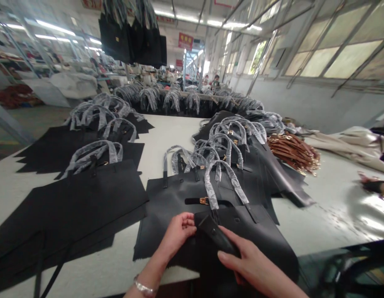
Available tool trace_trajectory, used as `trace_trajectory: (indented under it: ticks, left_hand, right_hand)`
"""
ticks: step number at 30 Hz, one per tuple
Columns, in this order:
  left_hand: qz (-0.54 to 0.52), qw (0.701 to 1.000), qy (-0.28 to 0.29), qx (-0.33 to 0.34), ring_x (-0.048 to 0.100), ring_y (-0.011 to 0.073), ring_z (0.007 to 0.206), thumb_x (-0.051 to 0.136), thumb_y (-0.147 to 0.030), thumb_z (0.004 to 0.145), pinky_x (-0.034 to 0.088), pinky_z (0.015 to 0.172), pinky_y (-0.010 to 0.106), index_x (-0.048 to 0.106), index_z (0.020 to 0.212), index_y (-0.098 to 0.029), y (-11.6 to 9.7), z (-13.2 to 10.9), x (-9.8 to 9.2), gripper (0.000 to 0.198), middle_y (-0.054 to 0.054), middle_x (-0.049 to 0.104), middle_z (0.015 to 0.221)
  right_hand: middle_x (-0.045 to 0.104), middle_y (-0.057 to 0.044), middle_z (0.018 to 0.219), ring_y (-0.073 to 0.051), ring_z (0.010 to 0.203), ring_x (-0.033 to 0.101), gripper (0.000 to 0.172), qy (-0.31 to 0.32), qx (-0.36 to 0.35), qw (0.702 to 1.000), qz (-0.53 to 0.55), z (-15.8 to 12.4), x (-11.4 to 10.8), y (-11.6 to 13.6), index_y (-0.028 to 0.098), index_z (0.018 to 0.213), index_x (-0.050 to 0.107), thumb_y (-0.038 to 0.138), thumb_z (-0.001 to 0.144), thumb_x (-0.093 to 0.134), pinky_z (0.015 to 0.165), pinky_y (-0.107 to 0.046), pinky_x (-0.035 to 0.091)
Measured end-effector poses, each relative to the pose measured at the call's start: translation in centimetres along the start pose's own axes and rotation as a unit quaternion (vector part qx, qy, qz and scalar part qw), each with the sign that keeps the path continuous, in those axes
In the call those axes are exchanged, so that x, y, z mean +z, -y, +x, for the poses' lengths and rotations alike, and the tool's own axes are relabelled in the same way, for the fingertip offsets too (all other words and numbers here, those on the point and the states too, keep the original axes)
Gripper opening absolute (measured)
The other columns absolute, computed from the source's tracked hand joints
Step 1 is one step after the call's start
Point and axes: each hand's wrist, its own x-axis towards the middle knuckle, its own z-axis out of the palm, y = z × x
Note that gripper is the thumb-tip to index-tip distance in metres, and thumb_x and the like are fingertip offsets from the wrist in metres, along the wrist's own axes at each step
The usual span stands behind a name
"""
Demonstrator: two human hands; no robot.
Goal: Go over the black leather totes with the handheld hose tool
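Note:
A black leather bag panel point(266, 231) with plastic-wrapped handles point(211, 190) lies at the table's front edge. My right hand point(241, 256) grips a folded-over part of black leather, thumb on top and fingers underneath. Curled at the left edge of that same piece, my left hand point(179, 229) pinches its corner; the fingertips are partly hidden. Just beyond the hands, a black strap with a gold buckle point(204, 201) rests across another black panel point(167, 203).
More black panels point(86, 194) with wrapped handles are stacked on the left of the white table point(170, 132). Brown straps point(293, 153) with gold hardware lie in a heap on the right. Another person's hand point(375, 184) is at the right edge. Black bags point(132, 39) hang overhead.

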Motion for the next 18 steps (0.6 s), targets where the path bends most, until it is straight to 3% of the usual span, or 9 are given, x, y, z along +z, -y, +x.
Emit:
trace_trajectory:
  ticks: [4,8,11,13,15,18]
  left_hand:
    - [-0.015,1.0,0.015,0.013,0.062,0.016,0.071,0.066,-0.017,0.061,0.046,0.064,0.025,0.067,0.087,-0.011,0.2,0.2,0.2,0.027,0.006,0.069,0.078]
    - [-0.003,1.0,0.01,0.007,0.061,0.0154,0.066,0.067,-0.019,0.056,0.046,0.062,0.025,0.065,0.086,-0.011,0.2,0.6,-0.8,0.031,0.005,0.067,0.074]
    - [0.094,0.992,-0.074,0.033,0.062,0.0172,0.067,0.061,-0.018,0.059,0.049,0.065,0.029,0.063,0.095,-0.013,-0.4,0.8,-2.0,0.036,0.004,0.066,0.075]
    - [0.223,0.957,-0.163,0.084,0.063,0.0191,0.072,0.057,-0.017,0.065,0.051,0.071,0.033,0.062,0.1,-0.016,-1.1,0.8,-2.2,0.035,0.004,0.065,0.08]
    - [0.338,0.899,-0.224,0.164,0.063,0.0218,0.086,0.053,-0.017,0.074,0.051,0.084,0.039,0.06,0.106,-0.018,-1.8,1.0,-1.5,0.033,0.006,0.064,0.095]
    - [0.432,0.833,-0.206,0.277,0.056,0.0228,0.111,0.046,-0.013,0.084,0.043,0.102,0.04,0.057,0.112,-0.019,-2.7,2.3,1.1,0.03,0.009,0.058,0.117]
  right_hand:
    - [0.059,0.005,0.064,-0.009,0.042,0.052,0.06,0.001,-0.035,0.999,0.013,1.9,1.1,1.8,0.024,0.139,0.048,0.028,0.08,0.06,0.041,-0.019,0.04]
    - [0.056,0.006,0.058,-0.01,0.044,0.054,0.066,-0.088,-0.062,0.994,0.003,2.6,0.4,2.9,0.021,0.143,0.042,0.032,0.081,0.062,0.044,-0.02,0.043]
    - [0.057,0.007,0.056,-0.011,0.046,0.056,0.068,-0.133,-0.062,0.989,-0.018,1.3,-1.6,1.9,0.02,0.143,0.041,0.036,0.081,0.062,0.046,-0.021,0.045]
    - [0.056,0.007,0.053,-0.013,0.045,0.057,0.07,-0.161,-0.043,0.986,-0.023,0.2,-3.1,0.1,0.018,0.144,0.038,0.037,0.081,0.062,0.046,-0.022,0.045]
    - [0.055,0.008,0.049,-0.014,0.043,0.057,0.074,-0.198,-0.014,0.98,-0.02,-0.6,-4.3,-2.3,0.014,0.144,0.034,0.037,0.08,0.062,0.044,-0.023,0.044]
    - [0.054,0.008,0.047,-0.016,0.04,0.056,0.068,-0.25,0.017,0.968,-0.016,-0.7,-5.2,-5.9,0.008,0.135,0.042,0.038,0.077,0.062,0.043,-0.025,0.045]
